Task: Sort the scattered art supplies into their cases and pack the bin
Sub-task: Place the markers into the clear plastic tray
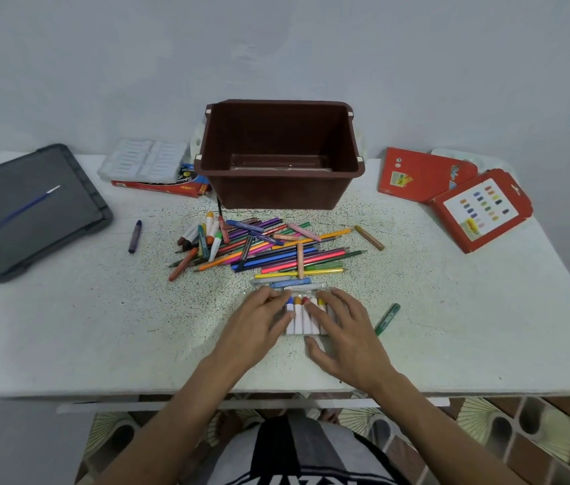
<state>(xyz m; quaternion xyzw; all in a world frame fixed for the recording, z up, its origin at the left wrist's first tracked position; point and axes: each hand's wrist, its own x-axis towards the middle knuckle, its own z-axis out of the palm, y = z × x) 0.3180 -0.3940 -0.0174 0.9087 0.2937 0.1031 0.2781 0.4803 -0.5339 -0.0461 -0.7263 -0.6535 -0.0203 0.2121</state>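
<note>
With left hand point(261, 322) and right hand point(344, 332) laid flat, fingers loosely spread: pressing on clear marker case point(302, 320), not clasping.

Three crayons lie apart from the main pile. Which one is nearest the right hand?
The green crayon, lying just right of the right hand. The purple crayon lies far left; the ochre crayon lies farther back, beside the pile.
</note>
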